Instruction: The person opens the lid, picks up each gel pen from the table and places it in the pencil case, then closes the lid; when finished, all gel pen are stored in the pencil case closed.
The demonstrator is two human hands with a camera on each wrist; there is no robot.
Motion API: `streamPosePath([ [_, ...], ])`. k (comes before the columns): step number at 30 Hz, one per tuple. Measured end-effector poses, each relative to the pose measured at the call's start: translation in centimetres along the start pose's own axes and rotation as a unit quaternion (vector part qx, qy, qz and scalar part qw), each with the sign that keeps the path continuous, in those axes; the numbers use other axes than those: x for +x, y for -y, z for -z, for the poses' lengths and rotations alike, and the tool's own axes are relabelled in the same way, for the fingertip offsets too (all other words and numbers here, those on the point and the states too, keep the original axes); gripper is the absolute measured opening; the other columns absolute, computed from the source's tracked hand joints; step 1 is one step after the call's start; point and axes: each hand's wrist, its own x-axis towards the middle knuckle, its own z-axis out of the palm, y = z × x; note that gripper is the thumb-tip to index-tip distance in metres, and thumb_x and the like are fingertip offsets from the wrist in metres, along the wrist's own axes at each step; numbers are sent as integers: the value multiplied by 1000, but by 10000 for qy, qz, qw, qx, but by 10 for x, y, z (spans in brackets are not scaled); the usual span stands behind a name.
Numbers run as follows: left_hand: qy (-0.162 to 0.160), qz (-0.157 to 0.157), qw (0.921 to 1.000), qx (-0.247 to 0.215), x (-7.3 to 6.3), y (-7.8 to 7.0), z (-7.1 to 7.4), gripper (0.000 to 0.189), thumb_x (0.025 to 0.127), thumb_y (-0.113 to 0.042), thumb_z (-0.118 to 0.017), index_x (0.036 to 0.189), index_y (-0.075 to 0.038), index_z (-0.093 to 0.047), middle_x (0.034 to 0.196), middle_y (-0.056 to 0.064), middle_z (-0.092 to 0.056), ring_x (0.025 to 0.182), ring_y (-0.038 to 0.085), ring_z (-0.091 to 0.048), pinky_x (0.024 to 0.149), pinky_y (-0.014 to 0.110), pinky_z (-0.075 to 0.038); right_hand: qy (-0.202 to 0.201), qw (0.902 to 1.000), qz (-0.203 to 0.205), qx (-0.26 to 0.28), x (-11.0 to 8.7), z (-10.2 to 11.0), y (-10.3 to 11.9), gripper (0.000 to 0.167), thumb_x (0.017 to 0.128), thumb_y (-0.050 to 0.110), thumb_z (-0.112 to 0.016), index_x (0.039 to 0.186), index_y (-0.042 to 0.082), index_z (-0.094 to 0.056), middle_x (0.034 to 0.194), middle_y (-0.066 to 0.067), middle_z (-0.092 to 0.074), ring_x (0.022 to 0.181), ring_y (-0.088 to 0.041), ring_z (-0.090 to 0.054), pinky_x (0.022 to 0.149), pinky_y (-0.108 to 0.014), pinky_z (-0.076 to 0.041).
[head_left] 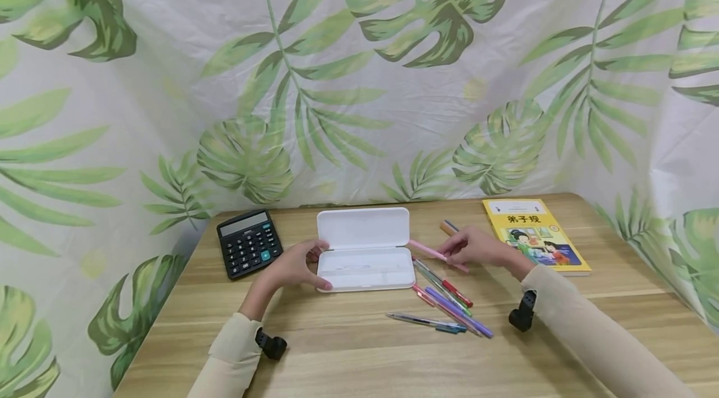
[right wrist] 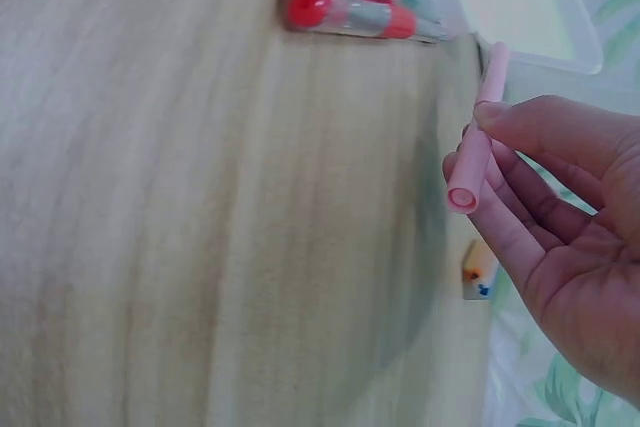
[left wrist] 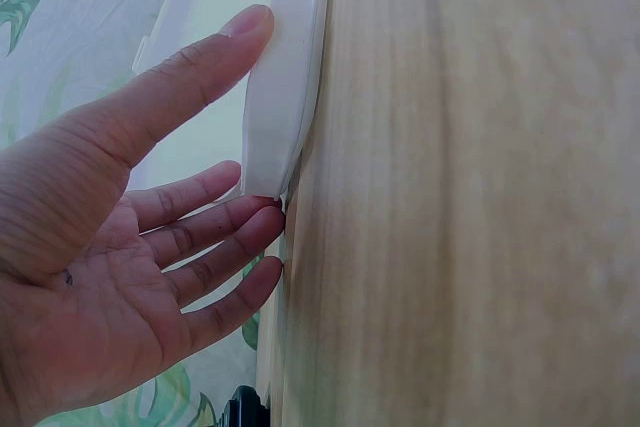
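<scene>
Right hand (head_left: pixel 474 246) pinching pink pen (head_left: pixel 428 250), arm extended; left hand (head_left: pixel 293 265) spread against white case (head_left: pixel 364 228).

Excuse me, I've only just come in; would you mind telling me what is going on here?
A person holds a pink pen in the fingers of their right hand, just right of an open white pencil case. Their left hand touches the case's left end. Several other pens lie loose on the table, with a calculator left of the case and a yellow book off to the right.
</scene>
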Motion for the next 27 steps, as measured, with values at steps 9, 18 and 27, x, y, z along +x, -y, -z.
streamPosePath([
  [9,-31,1,10000,-27,-1,1,1,87,64,-28,-98,136,-2,-57,119,11,-65,112,26,-60,104,47,-49,-144,9998,57,135,-3,9,7,26,89,4,-75,114,0,-76,98,-17,-76,81,-11,-65,66,-22,-54],
  [18,-24,-10,10000,-27,-1,2,1,86,64,-27,-98,136,-2,-57,119,11,-64,112,27,-60,103,47,-49,-104,9987,215,456,-2,13,19,28,90,7,-75,116,-2,-74,106,-18,-76,90,-14,-68,74,-23,-56],
  [27,-17,-18,10000,-31,0,2,0,86,64,-28,-98,136,-2,-57,119,11,-65,113,28,-60,103,48,-49,-227,9983,450,284,13,5,34,26,90,13,-77,116,8,-77,106,-12,-77,97,-20,-71,80,-27,-56],
])
